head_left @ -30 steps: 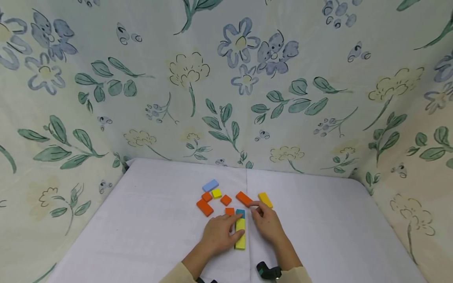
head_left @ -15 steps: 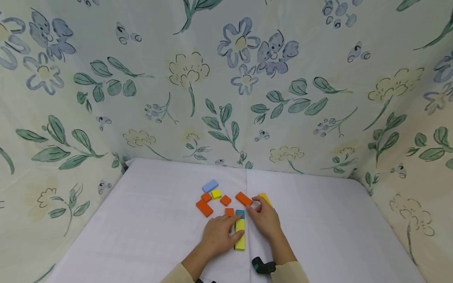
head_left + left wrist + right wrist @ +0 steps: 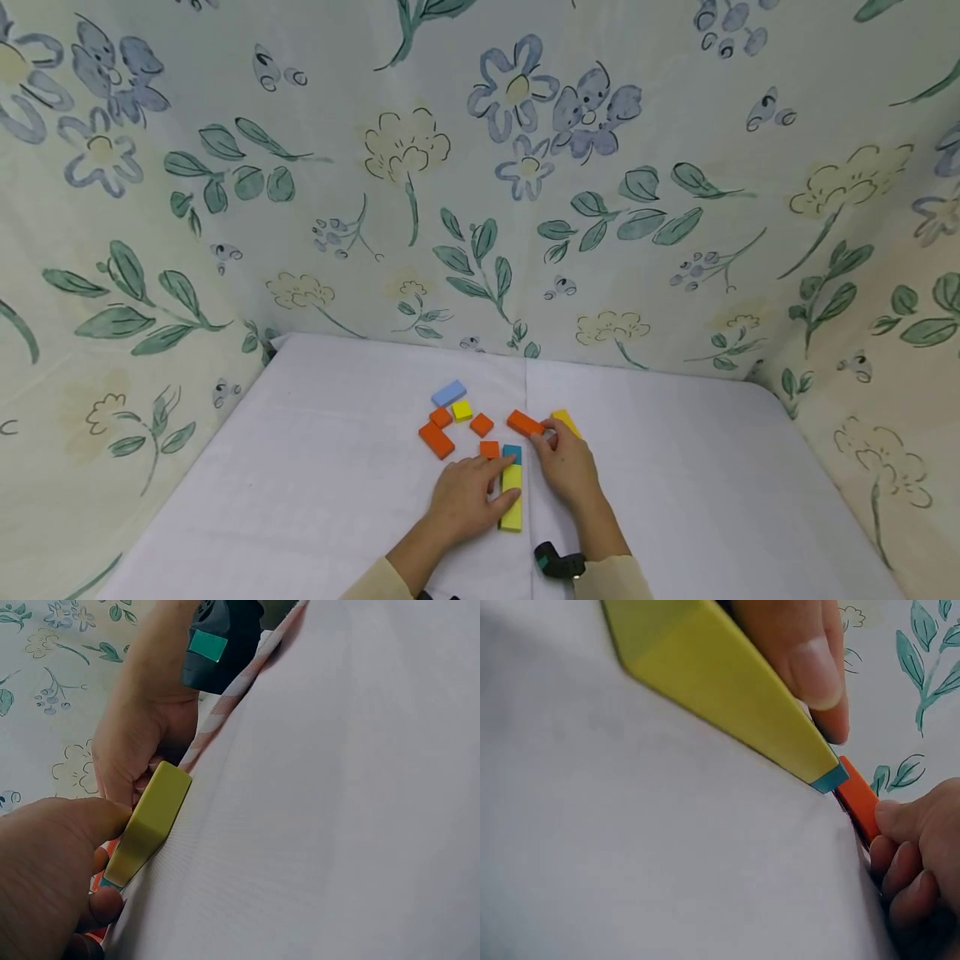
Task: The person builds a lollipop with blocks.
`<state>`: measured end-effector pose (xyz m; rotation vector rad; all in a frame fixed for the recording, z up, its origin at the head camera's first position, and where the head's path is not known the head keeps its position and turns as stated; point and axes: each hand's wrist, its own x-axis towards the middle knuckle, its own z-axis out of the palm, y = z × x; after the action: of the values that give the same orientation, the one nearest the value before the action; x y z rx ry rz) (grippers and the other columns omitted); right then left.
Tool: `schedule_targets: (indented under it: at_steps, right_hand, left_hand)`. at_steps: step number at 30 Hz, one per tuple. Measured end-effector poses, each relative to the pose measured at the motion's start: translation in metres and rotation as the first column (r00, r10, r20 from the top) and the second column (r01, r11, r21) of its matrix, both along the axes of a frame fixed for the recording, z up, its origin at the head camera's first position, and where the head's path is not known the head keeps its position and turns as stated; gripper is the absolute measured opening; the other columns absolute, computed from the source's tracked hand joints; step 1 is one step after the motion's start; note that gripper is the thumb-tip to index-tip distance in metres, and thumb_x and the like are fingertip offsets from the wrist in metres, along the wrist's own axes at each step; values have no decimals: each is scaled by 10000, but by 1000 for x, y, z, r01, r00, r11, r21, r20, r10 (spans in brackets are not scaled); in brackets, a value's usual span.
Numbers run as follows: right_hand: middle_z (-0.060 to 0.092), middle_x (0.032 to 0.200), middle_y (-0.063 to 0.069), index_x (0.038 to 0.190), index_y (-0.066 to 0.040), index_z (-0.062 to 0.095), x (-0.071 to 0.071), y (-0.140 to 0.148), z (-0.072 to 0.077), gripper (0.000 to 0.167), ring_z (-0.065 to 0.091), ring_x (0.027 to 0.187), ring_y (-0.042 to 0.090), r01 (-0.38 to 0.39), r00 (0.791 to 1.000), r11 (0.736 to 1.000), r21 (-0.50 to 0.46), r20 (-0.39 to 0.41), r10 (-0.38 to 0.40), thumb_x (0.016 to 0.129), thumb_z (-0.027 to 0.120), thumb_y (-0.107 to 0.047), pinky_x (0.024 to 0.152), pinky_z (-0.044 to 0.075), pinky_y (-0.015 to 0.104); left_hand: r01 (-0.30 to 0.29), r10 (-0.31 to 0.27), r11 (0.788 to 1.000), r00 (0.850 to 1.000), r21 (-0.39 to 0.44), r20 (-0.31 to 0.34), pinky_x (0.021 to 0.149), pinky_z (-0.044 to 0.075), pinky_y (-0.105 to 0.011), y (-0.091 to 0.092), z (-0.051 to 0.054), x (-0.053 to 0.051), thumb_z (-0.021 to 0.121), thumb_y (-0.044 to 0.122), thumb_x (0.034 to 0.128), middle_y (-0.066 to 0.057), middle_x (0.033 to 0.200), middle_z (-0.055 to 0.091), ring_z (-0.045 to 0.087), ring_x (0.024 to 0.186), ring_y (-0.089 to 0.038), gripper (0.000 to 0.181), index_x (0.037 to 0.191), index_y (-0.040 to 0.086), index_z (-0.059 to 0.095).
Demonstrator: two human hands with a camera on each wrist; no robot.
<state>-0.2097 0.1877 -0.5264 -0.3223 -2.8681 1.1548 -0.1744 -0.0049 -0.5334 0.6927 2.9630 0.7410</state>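
A long yellow block (image 3: 512,518) lies lengthwise on the white cloth, with a small teal block (image 3: 512,451) at its far end. My left hand (image 3: 459,498) holds this row, its thumb against the yellow block's side and its index finger at the teal block. Just to the right, my right hand (image 3: 567,467) pinches an orange rectangular block (image 3: 523,422) by its near end between thumb and fingers. In the right wrist view that orange block (image 3: 859,796) appears just beyond the teal end. A small orange block (image 3: 489,449) sits left of the teal one.
Behind the hands lie a light blue block (image 3: 449,393), a small yellow block (image 3: 462,411), several orange blocks (image 3: 437,440) and an amber block (image 3: 566,422) partly behind my right hand. Floral fabric (image 3: 480,167) walls the back and sides of the white table (image 3: 337,467).
My right hand has shifted forward, and its fingers now pinch the orange block, which is turned slightly. The left hand stays on the yellow and teal row.
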Motion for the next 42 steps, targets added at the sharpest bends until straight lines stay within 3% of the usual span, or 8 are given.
schedule_targets:
  at_steps: [7, 16, 24, 42]
  right_hand:
    - [615, 803, 9, 1331, -199, 627, -1, 7, 0, 333, 536, 690, 173, -50, 997, 998, -40, 53, 52, 1019, 621, -316, 613, 416, 303]
    - [607, 727, -18, 1325, -227, 658, 3, 7, 2, 335, 533, 675, 159, -122, 991, 992, -11, 50, 123, 1003, 651, -318, 673, 421, 314]
    - [598, 717, -10, 1360, -261, 647, 3, 6, 3, 378, 517, 668, 172, -127, 987, 992, -4, 102, 127, 996, 657, -362, 635, 390, 319]
    - [570, 683, -7, 1369, -287, 651, 6, 1, 6, 404, 501, 637, 171, -135, 986, 990, 44, 102, 130, 981, 669, -400, 593, 360, 316]
  left_hand:
    - [-1, 1, 1000, 1000, -9, -16, 699, 341, -274, 1, 0, 0, 615, 579, 953, 143, 745, 445, 415, 705, -45, 545, 1441, 338, 583]
    - [3, -3, 1000, 1000, -1, -8, 692, 336, -273, -1, 1, 1, 619, 579, 951, 139, 738, 445, 414, 699, -47, 548, 1435, 325, 591]
    - [2, -2, 1000, 1000, -11, -2, 703, 348, -281, -1, 0, 0, 605, 595, 954, 140, 747, 454, 428, 724, -47, 558, 1441, 324, 586]
    - [4, -4, 1000, 1000, -9, -6, 676, 332, -268, -1, 1, 0, 608, 592, 953, 138, 732, 447, 415, 696, -47, 557, 1436, 315, 593]
